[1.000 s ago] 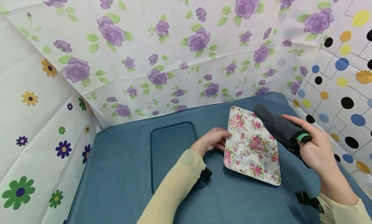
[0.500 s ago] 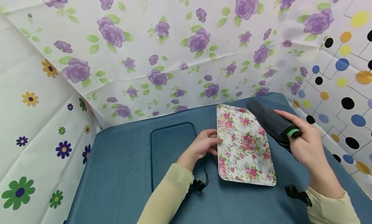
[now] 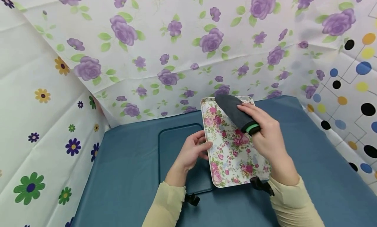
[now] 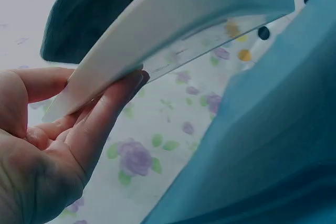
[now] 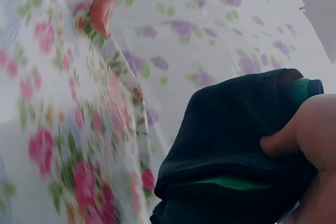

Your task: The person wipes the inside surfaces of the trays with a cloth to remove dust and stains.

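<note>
A white rectangular tray (image 3: 224, 161) with a pink rose print is held up off the table, tilted toward the head camera. My left hand (image 3: 189, 151) grips its left edge, thumb on the patterned face and fingers behind. The tray's pale underside (image 4: 157, 30) shows in the left wrist view. My right hand (image 3: 269, 132) grips a dark grey, soft fabric-covered piece (image 3: 231, 110) with a green and black end, its exact kind unclear. This piece lies over the tray's upper part in the head view; in the right wrist view a green strip shows between its dark layers.
A blue cover (image 3: 126, 187) drapes the table. Left of the tray, a rectangle with a raised rim (image 3: 159, 158) lies in the same blue, partly behind the left hand and tray. Flower-printed sheets (image 3: 165, 24) hang behind and at left, with a dotted sheet (image 3: 353, 99) at right.
Both hands have moved left, the left hand bringing the floral tray with it. The right hand has carried the dark fabric piece from the tray's right side over its upper face.
</note>
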`<state>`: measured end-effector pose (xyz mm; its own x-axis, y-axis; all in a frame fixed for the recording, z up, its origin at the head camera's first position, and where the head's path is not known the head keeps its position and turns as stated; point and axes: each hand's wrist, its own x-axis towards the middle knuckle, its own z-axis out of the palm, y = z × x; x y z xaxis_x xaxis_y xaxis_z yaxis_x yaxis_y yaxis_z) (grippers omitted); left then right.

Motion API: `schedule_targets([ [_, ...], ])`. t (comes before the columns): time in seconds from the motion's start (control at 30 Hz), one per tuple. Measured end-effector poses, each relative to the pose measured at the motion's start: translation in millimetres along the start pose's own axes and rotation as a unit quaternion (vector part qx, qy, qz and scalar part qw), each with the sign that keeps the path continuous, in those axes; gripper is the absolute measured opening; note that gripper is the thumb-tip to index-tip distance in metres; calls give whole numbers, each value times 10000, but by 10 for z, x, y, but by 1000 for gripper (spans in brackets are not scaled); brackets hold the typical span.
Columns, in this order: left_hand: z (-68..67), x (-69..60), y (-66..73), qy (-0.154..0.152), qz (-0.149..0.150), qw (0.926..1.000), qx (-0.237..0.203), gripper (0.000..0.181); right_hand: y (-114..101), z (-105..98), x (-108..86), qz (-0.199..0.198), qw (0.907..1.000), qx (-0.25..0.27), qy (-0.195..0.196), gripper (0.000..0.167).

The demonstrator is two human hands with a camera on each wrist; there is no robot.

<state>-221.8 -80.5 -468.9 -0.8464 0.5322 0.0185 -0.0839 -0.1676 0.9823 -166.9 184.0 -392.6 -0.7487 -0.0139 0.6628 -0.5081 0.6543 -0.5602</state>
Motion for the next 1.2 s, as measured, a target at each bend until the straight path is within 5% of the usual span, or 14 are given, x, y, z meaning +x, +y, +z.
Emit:
schedule_targets([
  [0.23, -23, -47, 42, -49, 380, 9993, -11, 52, -33, 257, 72, -5, 9997, -83, -214, 81],
  [0.5, -17, -70, 77, -268, 575, 9980, 43, 51, 6, 332, -4, 147, 9818, -434, -1846, 94],
  [0.67, -34, -83, 75, -279, 633, 9976, -4, 52, -16, 372, 22, -30, 9724, -445, -2290, 97],
  [1.2, -35, -76, 48, -385, 884, 9942, 475, 55, -59, 427, 34, -729, 9866, -276, -1432, 106],
])
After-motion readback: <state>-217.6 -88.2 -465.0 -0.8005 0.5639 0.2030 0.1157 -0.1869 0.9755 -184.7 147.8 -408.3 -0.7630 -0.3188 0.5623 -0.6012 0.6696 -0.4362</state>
